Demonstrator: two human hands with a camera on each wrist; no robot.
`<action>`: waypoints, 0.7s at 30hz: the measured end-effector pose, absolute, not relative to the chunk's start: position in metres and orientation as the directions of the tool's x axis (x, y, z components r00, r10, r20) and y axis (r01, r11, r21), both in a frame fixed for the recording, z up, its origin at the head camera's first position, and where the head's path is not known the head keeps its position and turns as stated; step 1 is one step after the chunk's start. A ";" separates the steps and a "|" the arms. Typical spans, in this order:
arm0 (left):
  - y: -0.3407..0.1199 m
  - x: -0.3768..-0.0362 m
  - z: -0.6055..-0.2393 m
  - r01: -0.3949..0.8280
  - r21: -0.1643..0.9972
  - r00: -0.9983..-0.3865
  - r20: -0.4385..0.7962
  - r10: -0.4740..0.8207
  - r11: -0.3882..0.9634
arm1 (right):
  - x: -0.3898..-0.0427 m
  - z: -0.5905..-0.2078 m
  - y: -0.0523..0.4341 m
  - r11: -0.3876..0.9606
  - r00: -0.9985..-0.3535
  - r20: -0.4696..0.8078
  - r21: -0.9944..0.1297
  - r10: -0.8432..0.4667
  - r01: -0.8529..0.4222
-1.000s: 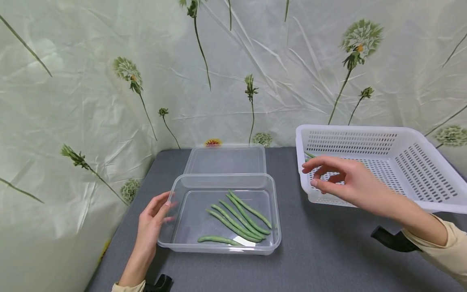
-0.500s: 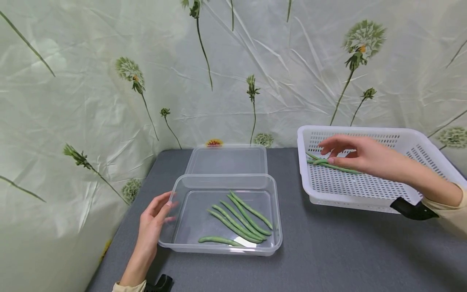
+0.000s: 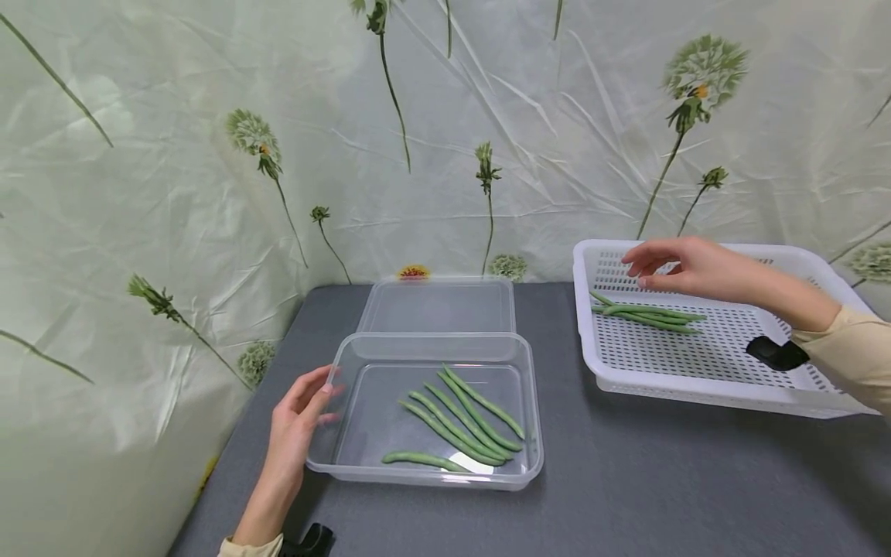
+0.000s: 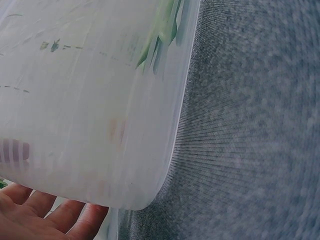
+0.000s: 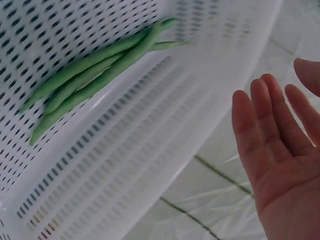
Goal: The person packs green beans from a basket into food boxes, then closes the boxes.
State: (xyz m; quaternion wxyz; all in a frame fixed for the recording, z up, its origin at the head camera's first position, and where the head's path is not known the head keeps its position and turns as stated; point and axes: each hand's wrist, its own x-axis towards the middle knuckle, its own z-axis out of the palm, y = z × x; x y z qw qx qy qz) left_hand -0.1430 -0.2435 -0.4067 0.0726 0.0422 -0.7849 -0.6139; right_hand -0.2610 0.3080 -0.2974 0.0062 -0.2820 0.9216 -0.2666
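Note:
In the head view, my left hand rests against the left side of a clear plastic container, its fingers loosely bent at the wall and partly seen through it. Several green beans lie on the container's floor. My right hand hovers over the back of a white perforated basket, holding nothing. Below it, a small bunch of green beans lies at the basket's left. The right wrist view shows these beans apart from my relaxed right fingers.
A clear flat lid lies behind the container. The grey cloth-covered table stretches between container and basket and along the front. A flower-printed plastic sheet rises at the back and left.
My right hand has moved from the basket's front left toward its back right, uncovering the beans there. My left hand and the container have stayed in place.

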 end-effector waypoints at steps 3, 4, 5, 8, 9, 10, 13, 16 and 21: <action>-0.243 -0.144 -0.407 0.024 0.971 -0.986 0.063 -0.155 0.239 | -0.270 -0.303 0.311 0.709 -0.841 0.117 -0.486 -0.528 -0.512; -0.243 -0.144 -0.407 0.026 0.971 -0.986 0.064 -0.154 0.238 | -0.273 -0.305 0.312 0.711 -0.842 0.103 -0.486 -0.530 -0.507; -0.243 -0.144 -0.406 0.029 0.972 -0.986 0.067 -0.153 0.235 | -0.276 -0.307 0.313 0.716 -0.843 0.087 -0.486 -0.531 -0.502; -0.243 -0.143 -0.406 0.031 0.972 -0.986 0.067 -0.151 0.231 | -0.286 -0.315 0.316 0.731 -0.844 0.030 -0.484 -0.536 -0.481; -0.242 -0.143 -0.405 0.032 0.973 -0.987 0.067 -0.148 0.230 | -0.288 -0.318 0.317 0.734 -0.842 0.012 -0.483 -0.539 -0.477; -0.242 -0.142 -0.405 0.031 0.973 -0.987 0.066 -0.147 0.229 | -0.290 -0.321 0.317 0.736 -0.839 -0.002 -0.482 -0.543 -0.476; -0.242 -0.142 -0.405 0.031 0.974 -0.987 0.064 -0.144 0.225 | -0.296 -0.328 0.319 0.726 -0.825 -0.017 -0.486 -0.564 -0.486; -0.242 -0.142 -0.406 0.032 0.973 -0.988 0.066 -0.143 0.230 | -0.301 -0.336 0.322 0.712 -0.814 -0.016 -0.496 -0.581 -0.498; -0.242 -0.142 -0.405 0.033 0.971 -0.987 0.068 -0.144 0.238 | -0.309 -0.349 0.326 0.697 -0.806 -0.039 -0.528 -0.590 -0.485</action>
